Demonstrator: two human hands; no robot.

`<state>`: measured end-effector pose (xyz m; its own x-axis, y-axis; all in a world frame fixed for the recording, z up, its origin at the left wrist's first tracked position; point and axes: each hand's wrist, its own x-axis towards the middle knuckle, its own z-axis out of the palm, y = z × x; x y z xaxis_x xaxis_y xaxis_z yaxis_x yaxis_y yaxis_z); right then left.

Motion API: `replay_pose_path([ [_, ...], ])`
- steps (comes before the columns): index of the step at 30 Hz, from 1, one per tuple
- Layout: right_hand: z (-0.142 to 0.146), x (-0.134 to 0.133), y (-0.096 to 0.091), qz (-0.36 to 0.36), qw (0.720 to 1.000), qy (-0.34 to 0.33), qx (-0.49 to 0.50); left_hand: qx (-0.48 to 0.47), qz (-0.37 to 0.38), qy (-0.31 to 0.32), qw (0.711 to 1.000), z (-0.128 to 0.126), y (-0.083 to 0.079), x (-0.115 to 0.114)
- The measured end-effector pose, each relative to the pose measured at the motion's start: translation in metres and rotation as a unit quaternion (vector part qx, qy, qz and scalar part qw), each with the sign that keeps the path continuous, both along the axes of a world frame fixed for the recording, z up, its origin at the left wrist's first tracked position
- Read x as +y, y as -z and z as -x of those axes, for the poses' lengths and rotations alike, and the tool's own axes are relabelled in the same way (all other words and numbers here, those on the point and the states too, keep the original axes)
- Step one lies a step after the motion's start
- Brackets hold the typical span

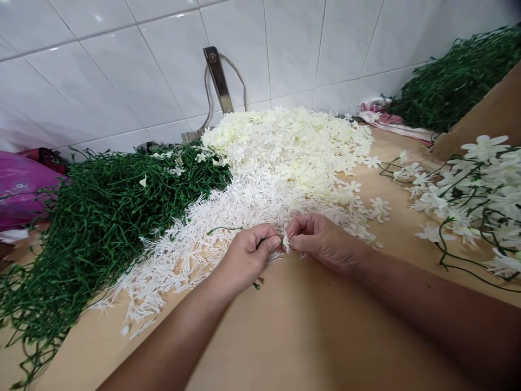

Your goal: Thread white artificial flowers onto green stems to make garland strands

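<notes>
My left hand is closed in a pinch on a thin green stem that runs left over the white pieces. My right hand is closed too, pinching a small white flower piece against the stem's tip. Both hands meet above the tan table, at the near edge of a spread of white stamen pieces. Behind it lies a heap of cream petals. A large pile of green stems sits to the left.
Finished stems with white flowers lie at the right. A second pile of green stems sits at the back right by a cardboard edge. A white tiled wall stands behind, with a metal bracket. A pink bag rests at far left.
</notes>
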<state>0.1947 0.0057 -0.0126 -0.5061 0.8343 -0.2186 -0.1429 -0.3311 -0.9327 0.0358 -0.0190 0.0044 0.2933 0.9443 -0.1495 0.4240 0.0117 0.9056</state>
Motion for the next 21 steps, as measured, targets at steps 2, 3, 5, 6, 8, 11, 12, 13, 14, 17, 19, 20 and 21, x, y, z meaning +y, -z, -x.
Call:
replay_pose_path([
  [2,0.0003,-0.0003,0.0002,0.005,1.0,-0.001,0.004,-0.008,-0.009,0.008,1.0,0.0003,0.0005,0.0004],
  [3,0.0006,-0.0006,0.0003,0.008,1.0,-0.001,0.005,-0.012,-0.01,0.013,1.0,0.0003,0.0009,0.0006],
  [5,0.0014,-0.0014,0.0008,0.012,1.0,0.003,0.005,-0.023,-0.016,0.016,0.999,-0.0001,0.0017,0.0008],
  [6,0.0018,-0.0018,0.0012,0.013,1.0,0.007,0.006,-0.029,-0.017,0.015,0.999,-0.0005,0.002,0.0008],
  [8,0.0026,-0.0025,0.0025,0.01,1.0,0.019,0.011,-0.039,-0.015,0.007,0.999,-0.0014,0.0024,0.0006],
  [11,0.0033,-0.0029,0.005,-0.004,0.999,0.031,0.018,-0.039,-0.008,-0.005,0.999,-0.0025,0.0027,0.0002],
  [12,0.0034,-0.0029,0.0056,-0.009,0.999,0.031,0.017,-0.037,-0.008,-0.009,0.999,-0.0027,0.0027,0.0],
  [13,0.0034,-0.003,0.0061,-0.014,0.999,0.03,0.014,-0.036,-0.01,-0.01,0.999,-0.0029,0.0029,0.0],
  [14,0.0035,-0.003,0.0064,-0.018,0.999,0.027,0.01,-0.037,-0.014,-0.011,0.999,-0.0031,0.0032,0.0],
  [17,0.0036,-0.0036,0.0052,-0.036,0.999,0.022,-0.015,-0.046,-0.024,-0.006,0.999,-0.0038,0.0048,0.0001],
  [19,0.0036,-0.0041,0.0034,-0.052,0.998,0.02,-0.041,-0.05,-0.024,0.0,0.998,-0.004,0.0061,0.0001],
  [20,0.0036,-0.0043,0.0024,-0.059,0.997,0.017,-0.052,-0.048,-0.025,0.001,0.999,-0.004,0.0066,-0.0001],
  [21,0.0035,-0.0044,0.0015,-0.064,0.996,0.014,-0.061,-0.045,-0.026,0.001,0.999,-0.0039,0.007,-0.0003],
])
